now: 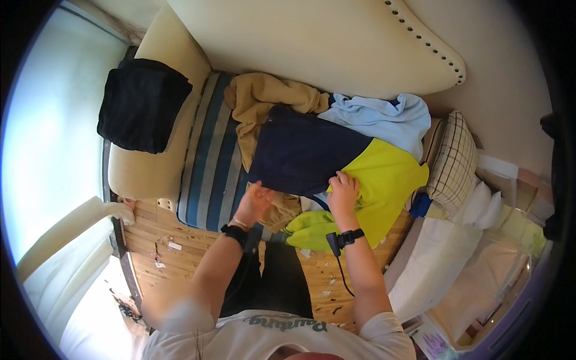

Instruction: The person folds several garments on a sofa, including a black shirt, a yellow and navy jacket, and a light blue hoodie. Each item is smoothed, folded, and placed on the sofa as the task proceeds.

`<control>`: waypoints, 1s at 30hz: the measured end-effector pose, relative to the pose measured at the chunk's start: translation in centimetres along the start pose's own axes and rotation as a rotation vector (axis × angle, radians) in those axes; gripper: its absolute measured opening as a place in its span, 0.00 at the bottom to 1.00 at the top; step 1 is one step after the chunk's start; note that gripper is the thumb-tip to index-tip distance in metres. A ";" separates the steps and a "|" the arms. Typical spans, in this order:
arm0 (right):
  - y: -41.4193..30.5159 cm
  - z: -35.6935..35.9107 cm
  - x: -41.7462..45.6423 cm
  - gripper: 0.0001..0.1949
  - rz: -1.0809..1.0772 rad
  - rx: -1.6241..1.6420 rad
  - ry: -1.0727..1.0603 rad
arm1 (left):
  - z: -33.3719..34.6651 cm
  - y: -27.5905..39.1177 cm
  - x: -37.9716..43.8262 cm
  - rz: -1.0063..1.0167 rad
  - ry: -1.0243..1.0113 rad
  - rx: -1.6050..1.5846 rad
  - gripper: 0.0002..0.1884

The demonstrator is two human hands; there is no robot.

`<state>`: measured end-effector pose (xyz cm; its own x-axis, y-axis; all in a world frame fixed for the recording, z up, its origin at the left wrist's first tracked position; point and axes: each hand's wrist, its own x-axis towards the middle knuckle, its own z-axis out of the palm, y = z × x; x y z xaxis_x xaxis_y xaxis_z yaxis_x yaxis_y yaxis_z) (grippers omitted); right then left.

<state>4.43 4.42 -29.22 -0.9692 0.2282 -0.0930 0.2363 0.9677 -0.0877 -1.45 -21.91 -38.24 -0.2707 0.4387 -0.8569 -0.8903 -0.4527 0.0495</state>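
Before me a navy and neon-yellow long-sleeved top (306, 148) lies spread over other clothes on a striped seat cushion (213, 157). My left hand (255, 200) is at the near corner of its navy end, fingers on the edge. Where navy meets yellow on the near side, my right hand (344, 193) grips the fabric, knuckles up. One yellow sleeve (315, 229) hangs over the cushion's front edge. Tan fleece clothing (270, 90) and a light-blue garment (382, 114) lie partly hidden beneath and behind the top.
Folded black clothing (144, 105) rests on the cream sofa arm (139, 173) at left. Behind rises a studded cream backrest (324, 40). A checked pillow (453, 162) stands at right, above bagged bedding (434, 265). Scraps litter the wooden floor (180, 261). A cable (344, 276) hangs from my right wrist device.
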 end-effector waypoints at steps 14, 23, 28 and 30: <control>-4.3 -3.2 4.0 0.32 0.116 0.728 -0.206 | 6.1 5.4 -3.5 0.846 -0.317 1.406 0.21; -8.7 -2.1 10.4 0.33 0.229 0.628 -0.579 | 6.5 5.5 -3.2 0.959 -0.617 1.462 0.20; -9.0 -2.8 10.6 0.27 0.281 0.769 -0.240 | 7.3 9.7 0.5 0.977 0.048 1.439 0.20; -10.2 -4.9 10.3 0.27 0.293 0.828 -0.195 | 8.3 11.0 2.1 1.134 0.144 1.572 0.21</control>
<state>-8.33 -2.55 -24.45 -0.8510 0.3584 -0.3838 0.5196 0.4692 -0.7140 -14.86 -19.50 -35.21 -0.9100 0.3946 -0.1271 0.1446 0.5896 0.7947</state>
